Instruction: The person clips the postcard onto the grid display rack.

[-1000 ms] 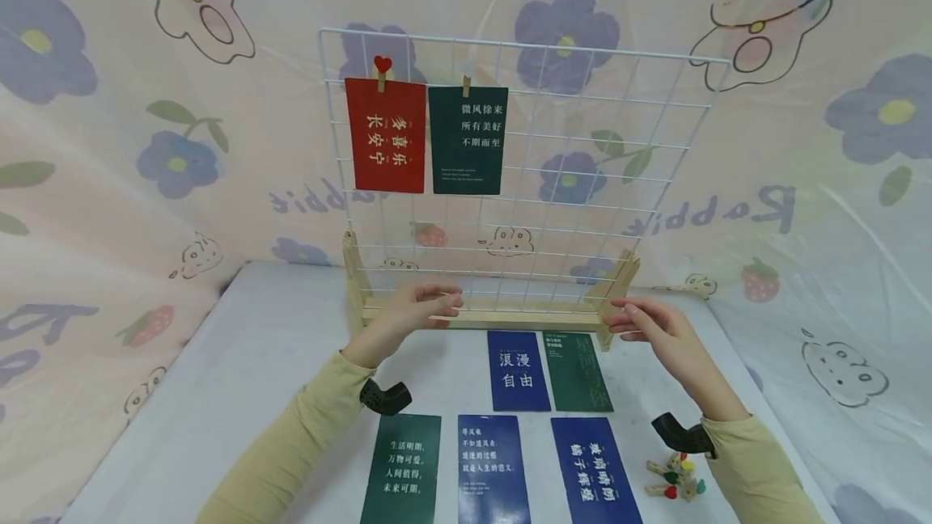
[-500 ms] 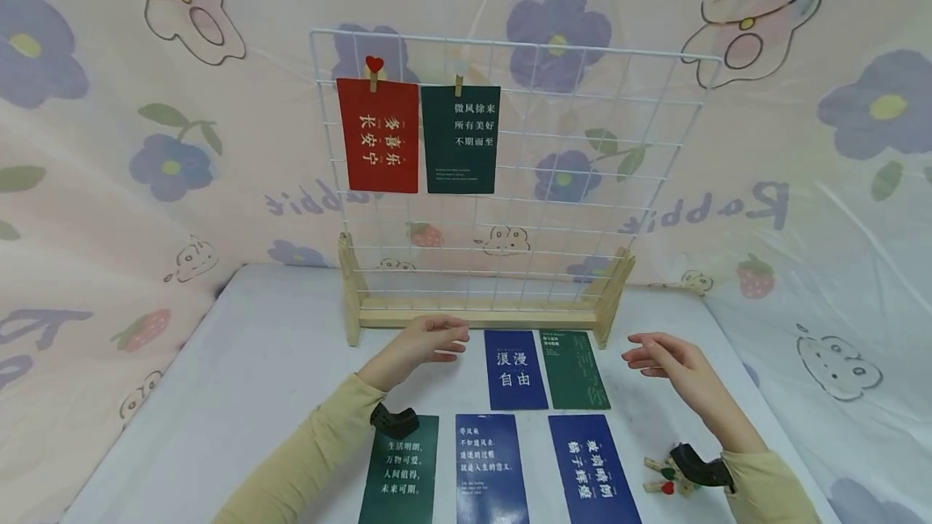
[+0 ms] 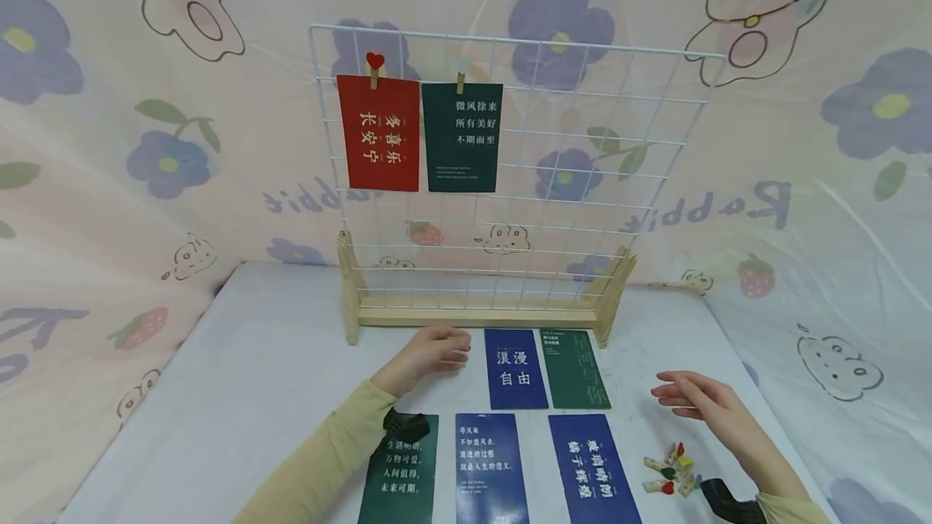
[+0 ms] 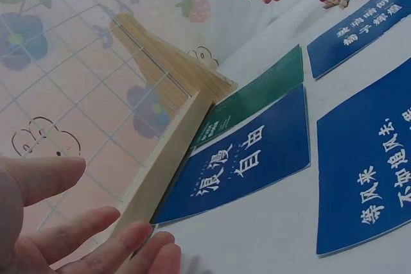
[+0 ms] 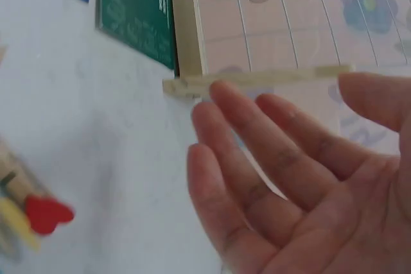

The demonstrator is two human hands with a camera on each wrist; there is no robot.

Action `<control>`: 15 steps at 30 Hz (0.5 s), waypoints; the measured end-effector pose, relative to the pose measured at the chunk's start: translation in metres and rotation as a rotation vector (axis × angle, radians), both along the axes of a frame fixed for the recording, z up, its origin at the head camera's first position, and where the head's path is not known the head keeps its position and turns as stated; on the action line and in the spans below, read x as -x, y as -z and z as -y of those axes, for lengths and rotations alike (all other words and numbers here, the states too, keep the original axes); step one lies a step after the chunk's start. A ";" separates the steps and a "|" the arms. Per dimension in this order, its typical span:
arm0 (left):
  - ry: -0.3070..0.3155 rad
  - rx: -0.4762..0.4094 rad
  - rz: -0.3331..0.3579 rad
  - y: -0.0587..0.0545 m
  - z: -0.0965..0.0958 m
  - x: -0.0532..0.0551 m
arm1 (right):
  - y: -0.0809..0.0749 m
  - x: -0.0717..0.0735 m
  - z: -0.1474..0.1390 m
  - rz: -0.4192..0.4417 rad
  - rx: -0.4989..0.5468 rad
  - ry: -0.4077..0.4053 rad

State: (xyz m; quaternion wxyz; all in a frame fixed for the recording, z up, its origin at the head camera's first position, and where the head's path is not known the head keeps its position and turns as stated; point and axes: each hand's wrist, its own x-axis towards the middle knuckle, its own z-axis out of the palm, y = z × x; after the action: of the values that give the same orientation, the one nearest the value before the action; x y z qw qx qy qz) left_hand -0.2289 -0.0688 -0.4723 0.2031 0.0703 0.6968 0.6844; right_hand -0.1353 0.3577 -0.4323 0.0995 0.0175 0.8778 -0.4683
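My left hand hovers near the blue card by the rack's wooden base, fingers relaxed and holding nothing. My right hand is above the table at the right, beyond a small heap of wooden clips; its palm looks bare in the right wrist view. On the white wire grid a red card and a dark green card hang from clips. A green card lies right of the blue one.
Along the front lie a green card, a blue card with several text lines and another blue card. The grid stands in a wooden base. A patterned curtain rises behind the white table.
Both hands have come away from the grid's lower edge. The right one moved down and rightward toward the clips; the left lowered slightly. The hanging cards stayed put.
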 end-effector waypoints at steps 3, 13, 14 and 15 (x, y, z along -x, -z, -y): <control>-0.014 0.009 -0.014 0.005 -0.005 0.000 | 0.005 -0.006 -0.006 0.060 -0.017 0.029; -0.051 -0.019 0.021 0.017 -0.016 0.005 | 0.017 -0.018 -0.022 0.132 -0.006 0.055; -0.048 -0.022 0.019 0.018 -0.016 0.006 | 0.019 -0.019 -0.023 0.137 0.003 0.055; -0.046 -0.022 0.019 0.019 -0.017 0.006 | 0.020 -0.020 -0.024 0.145 0.011 0.059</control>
State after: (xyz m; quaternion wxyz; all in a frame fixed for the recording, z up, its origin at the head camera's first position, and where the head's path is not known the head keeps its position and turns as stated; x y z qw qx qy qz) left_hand -0.2354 -0.0516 -0.4912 0.1931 0.0499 0.6887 0.6971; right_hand -0.1157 0.3812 -0.4522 0.1487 0.0767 0.8648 -0.4735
